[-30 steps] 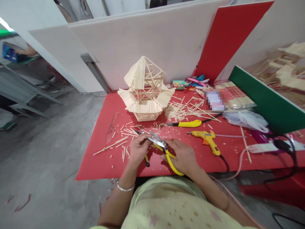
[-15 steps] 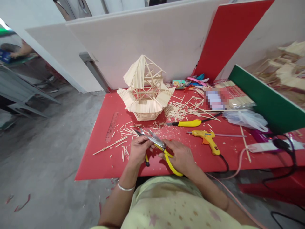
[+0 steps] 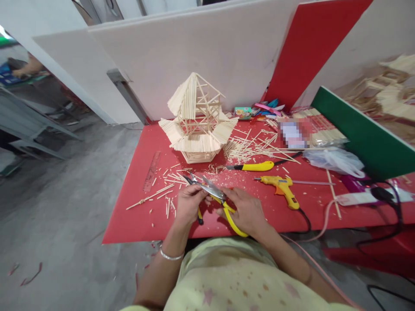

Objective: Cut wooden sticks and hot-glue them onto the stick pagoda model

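My right hand (image 3: 247,212) is closed around the yellow handles of a pair of scissors (image 3: 232,221). Their metal blades are parted and point left, reaching to the fingertips of my left hand (image 3: 187,206). That hand is closed in a pinch; what lies between its fingers is too small and covered to make out. Partly hidden under the left hand is a tool with yellow-and-black handles (image 3: 200,216), its dark tip showing past the fingers. Beyond both hands stands a pagoda-like model made of wooden sticks (image 3: 185,101), its upper roof covered on one side and open framing on the other.
A utility knife (image 3: 258,166) and a yellow glue gun (image 3: 285,190) lie right of the hands. Loose sticks (image 3: 248,149) are heaped beside the model. A clear ruler (image 3: 151,172) lies left, with cut pieces around it. Cables (image 3: 397,207) and a plastic bag (image 3: 333,160) are at right.
Both hands and the scissors stay almost the same. The view has shifted very slightly. In the left background, another person's hand and a blue object have moved a little.
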{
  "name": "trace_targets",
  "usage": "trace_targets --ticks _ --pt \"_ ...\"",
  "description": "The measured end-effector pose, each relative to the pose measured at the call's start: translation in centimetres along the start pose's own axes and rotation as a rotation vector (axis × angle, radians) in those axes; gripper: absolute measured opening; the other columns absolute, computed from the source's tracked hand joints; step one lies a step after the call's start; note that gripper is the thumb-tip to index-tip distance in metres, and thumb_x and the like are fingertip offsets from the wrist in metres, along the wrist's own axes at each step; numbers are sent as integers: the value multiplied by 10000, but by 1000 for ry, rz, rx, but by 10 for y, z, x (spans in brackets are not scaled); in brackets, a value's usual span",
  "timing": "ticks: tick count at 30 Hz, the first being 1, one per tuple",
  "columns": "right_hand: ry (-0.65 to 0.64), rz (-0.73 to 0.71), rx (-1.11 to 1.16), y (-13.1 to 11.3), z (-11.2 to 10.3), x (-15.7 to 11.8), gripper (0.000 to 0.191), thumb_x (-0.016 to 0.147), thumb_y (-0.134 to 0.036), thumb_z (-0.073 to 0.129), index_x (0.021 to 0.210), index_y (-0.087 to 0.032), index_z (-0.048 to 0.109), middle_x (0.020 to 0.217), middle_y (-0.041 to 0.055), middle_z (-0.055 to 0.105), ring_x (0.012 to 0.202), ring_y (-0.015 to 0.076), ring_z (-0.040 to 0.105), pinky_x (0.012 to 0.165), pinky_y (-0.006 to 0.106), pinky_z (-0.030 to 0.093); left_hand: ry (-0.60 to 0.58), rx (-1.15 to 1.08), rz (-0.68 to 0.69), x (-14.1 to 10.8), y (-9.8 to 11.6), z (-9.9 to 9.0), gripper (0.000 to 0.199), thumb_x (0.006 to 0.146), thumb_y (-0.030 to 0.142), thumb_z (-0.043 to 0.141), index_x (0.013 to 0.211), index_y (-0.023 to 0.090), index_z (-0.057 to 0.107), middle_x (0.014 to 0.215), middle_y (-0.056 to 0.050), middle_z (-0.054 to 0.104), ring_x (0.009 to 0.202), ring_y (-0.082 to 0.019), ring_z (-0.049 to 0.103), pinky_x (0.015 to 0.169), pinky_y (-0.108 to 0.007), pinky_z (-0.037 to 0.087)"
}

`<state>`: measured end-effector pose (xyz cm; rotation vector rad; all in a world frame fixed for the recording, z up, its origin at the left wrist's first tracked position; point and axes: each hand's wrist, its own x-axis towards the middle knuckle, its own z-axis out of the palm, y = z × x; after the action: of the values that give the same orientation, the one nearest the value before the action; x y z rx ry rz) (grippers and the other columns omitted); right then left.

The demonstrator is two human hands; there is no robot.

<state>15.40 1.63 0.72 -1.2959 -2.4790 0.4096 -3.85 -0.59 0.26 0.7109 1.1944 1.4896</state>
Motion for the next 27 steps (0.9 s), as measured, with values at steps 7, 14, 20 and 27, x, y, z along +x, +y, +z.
trace_targets --ticks 7,14,20,27 --pt "-36 1 167 0 -1 -3 431 899 -568 540 1188 -261 629 922 24 719 793 169 656 681 260 401 -5 67 -19 -2 5 -1 200 648 291 845 724 133 749 581 -45 684 468 -125 609 472 -222 512" --pt "-16 4 45 3 1 -1 552 874 -608 540 1302 -260 568 1015 69 688 902 229 632 725 299 404 -15 18 27 1 -7 -3 172 709 295 808 786 148 765 670 -42 710 567 -146 658 586 -260 568" --pt "4 21 -47 3 4 1 532 895 -580 519 1316 -258 561 1027 82 664 926 230 617 749 310 403 -8 75 44 0 -7 0 146 743 273 772 825 153 767 700 -34 720 617 -154 676 635 -271 582" --pt "-5 42 -34 0 3 0 561 888 -606 516 1330 -262 546 1015 77 665 907 232 618 727 312 404 2 152 48 -2 -4 3 151 745 286 752 783 140 750 665 -44 718 589 -161 671 629 -283 579"
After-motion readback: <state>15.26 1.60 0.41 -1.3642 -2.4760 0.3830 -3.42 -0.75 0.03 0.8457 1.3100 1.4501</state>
